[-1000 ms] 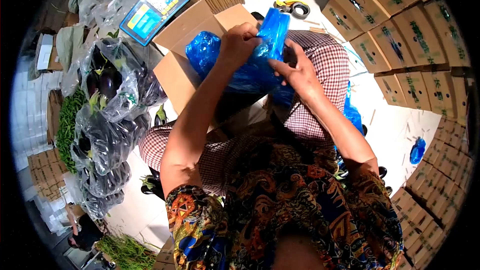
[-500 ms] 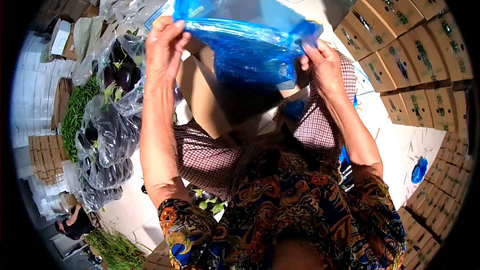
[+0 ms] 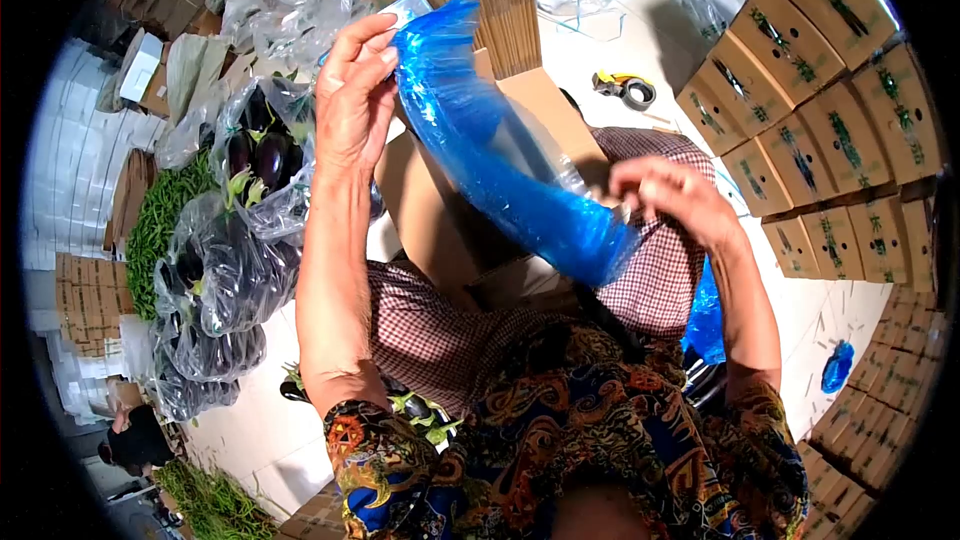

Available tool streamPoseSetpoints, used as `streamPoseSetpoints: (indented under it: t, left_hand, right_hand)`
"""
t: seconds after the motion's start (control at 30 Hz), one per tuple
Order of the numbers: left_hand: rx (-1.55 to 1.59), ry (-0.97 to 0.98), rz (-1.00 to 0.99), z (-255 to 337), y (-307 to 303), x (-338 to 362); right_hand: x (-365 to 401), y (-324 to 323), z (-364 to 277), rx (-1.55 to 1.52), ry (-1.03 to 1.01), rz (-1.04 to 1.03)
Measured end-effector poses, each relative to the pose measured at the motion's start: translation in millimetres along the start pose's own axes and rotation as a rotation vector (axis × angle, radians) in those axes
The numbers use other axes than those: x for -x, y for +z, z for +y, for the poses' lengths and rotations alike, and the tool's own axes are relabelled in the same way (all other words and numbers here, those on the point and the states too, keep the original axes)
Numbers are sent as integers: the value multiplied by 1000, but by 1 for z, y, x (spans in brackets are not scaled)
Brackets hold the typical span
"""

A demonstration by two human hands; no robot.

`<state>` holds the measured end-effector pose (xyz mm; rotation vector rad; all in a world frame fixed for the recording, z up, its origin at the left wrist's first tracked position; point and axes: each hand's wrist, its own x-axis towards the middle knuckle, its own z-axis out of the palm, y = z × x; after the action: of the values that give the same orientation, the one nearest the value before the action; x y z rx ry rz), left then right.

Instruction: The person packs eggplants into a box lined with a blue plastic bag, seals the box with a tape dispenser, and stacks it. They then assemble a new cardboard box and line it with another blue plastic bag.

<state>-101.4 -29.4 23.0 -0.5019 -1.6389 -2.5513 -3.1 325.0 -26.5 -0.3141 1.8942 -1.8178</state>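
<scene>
A blue plastic bag (image 3: 500, 170) stretches slantwise over an open cardboard box (image 3: 415, 195) between my knees. My left hand (image 3: 358, 90) is closed on the bag's upper end, thumb and fingers pinching its edge. At the other side, my right hand (image 3: 672, 198) has its fingers bent and apart, close by the bag's lower end, which hangs below the fingertips and is blurred. The bag covers part of the box's mouth.
Bagged eggplants (image 3: 235, 260) and green chilies (image 3: 165, 215) lie to the left. Flattened cartons (image 3: 490, 15) stand behind the box. A tape dispenser (image 3: 630, 90) rests on the floor. Stacked printed cartons (image 3: 830, 130) line the right. A person (image 3: 138, 440) is at lower left.
The bag's right end has dropped down from my right hand, whose fingers have come apart. That hand moved lower; my left hand moved slightly up and right, still pinching the bag.
</scene>
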Motion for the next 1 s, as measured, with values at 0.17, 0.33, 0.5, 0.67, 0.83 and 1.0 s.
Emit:
streamPoseSetpoints:
  t: [0.17,0.33,0.5,0.67,0.83,1.0]
  left_hand:
    - [4,-11,-28,4,22,4]
    - [-16,-47,-52,0,30,10]
    - [-723,151,421,-13,24,17]
    - [-334,-103,337,-40,60,56]
    - [170,-284,249,-73,42,51]
    - [-1324,3,17,-55,11,54]
  right_hand:
    - [-84,14,-12,-374,-165,24]
    - [-129,64,-49,-584,-127,-122]
    - [-141,73,-54,-491,-197,36]
    - [-137,79,-36,-437,-296,96]
    - [-147,89,-2,-166,-435,173]
    - [-143,62,-1,-689,-104,239]
